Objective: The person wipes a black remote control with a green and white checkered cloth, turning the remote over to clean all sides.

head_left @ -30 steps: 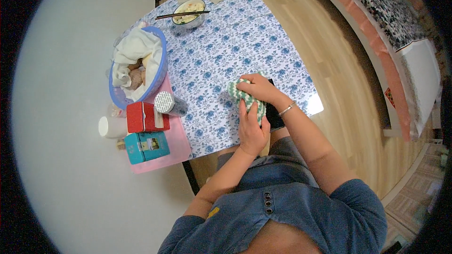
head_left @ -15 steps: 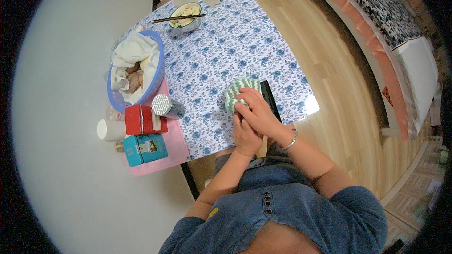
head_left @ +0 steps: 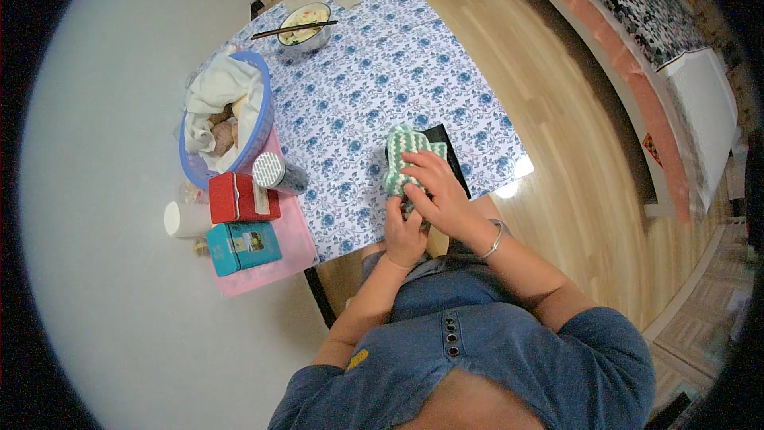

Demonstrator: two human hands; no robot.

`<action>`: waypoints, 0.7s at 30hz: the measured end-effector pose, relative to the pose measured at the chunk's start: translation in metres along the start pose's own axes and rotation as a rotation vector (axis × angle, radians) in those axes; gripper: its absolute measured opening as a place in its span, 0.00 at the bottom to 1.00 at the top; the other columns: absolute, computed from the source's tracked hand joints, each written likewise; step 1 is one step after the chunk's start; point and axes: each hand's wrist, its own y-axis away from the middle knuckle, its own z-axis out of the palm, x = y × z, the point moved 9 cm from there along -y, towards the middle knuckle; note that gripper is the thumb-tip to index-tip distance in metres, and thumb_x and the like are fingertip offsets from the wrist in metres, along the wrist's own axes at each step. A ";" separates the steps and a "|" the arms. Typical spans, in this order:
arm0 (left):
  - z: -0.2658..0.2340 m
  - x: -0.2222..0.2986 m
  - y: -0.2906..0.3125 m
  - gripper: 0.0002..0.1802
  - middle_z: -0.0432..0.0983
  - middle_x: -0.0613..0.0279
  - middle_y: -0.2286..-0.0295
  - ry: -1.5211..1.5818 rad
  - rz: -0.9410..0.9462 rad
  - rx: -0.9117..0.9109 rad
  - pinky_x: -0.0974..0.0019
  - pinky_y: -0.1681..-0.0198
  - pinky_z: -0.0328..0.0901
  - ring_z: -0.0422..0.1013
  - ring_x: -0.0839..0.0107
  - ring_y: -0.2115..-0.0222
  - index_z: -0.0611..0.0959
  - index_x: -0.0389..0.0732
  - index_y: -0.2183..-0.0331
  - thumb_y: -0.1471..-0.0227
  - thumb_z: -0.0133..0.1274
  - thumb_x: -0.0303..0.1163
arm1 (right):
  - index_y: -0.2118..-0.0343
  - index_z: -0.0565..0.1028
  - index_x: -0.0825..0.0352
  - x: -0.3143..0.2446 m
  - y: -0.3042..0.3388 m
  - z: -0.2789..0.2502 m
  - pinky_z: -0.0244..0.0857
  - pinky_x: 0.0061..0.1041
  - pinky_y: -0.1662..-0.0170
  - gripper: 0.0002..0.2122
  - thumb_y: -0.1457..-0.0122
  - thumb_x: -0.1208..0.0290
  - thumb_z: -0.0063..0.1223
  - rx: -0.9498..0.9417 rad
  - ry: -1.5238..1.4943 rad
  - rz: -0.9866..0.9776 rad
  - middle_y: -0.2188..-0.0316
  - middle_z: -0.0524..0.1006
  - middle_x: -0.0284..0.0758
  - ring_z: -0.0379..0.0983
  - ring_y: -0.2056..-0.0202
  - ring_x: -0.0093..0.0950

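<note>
A green-and-white striped crocheted piece (head_left: 407, 143) lies near the right front edge of the table. My right hand (head_left: 442, 197), with a silver bracelet at the wrist, rests over its right side, fingers spread. At its near end my left hand (head_left: 406, 235) has its fingers curled, close below the right thumb. A small dark patch shows between the hands; I cannot make out what it is. Partly beneath the crocheted piece and the right hand lies a flat black object (head_left: 452, 155).
On the left stand a blue basket (head_left: 266, 123) with white cloth and round brown items, a patterned canister (head_left: 293, 178), a red tin (head_left: 231, 199), a teal tin (head_left: 251, 247) and a white cup (head_left: 183, 220). A bowl of food (head_left: 306, 38) with chopsticks (head_left: 278, 31) stands farther back.
My hands have drawn slightly apart, and the right fingers have spread. More of the crocheted piece and of the black object shows. The view has shifted a little.
</note>
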 end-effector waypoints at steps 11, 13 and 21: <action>0.009 0.003 0.020 0.15 0.66 0.45 0.60 -0.086 0.107 -0.213 0.52 0.61 0.61 0.64 0.49 0.62 0.76 0.37 0.63 0.58 0.49 0.27 | 0.55 0.67 0.64 -0.004 0.054 0.006 0.53 0.38 0.46 0.22 0.58 0.77 0.55 -0.016 0.140 -0.201 0.49 0.62 0.39 0.56 0.48 0.43; 0.013 -0.001 0.025 0.17 0.66 0.45 0.60 -0.175 0.097 -0.287 0.53 0.60 0.60 0.64 0.49 0.62 0.77 0.37 0.64 0.62 0.49 0.25 | 0.56 0.67 0.64 -0.004 0.056 0.003 0.54 0.38 0.47 0.23 0.59 0.78 0.56 0.009 0.135 -0.205 0.50 0.62 0.40 0.57 0.49 0.43; 0.006 0.001 0.019 0.15 0.66 0.50 0.61 -0.125 0.091 -0.320 0.56 0.60 0.60 0.63 0.53 0.62 0.80 0.41 0.69 0.67 0.48 0.23 | 0.63 0.65 0.68 0.034 0.079 -0.011 0.59 0.35 0.53 0.20 0.63 0.83 0.55 -0.031 0.100 0.027 0.60 0.66 0.44 0.62 0.57 0.43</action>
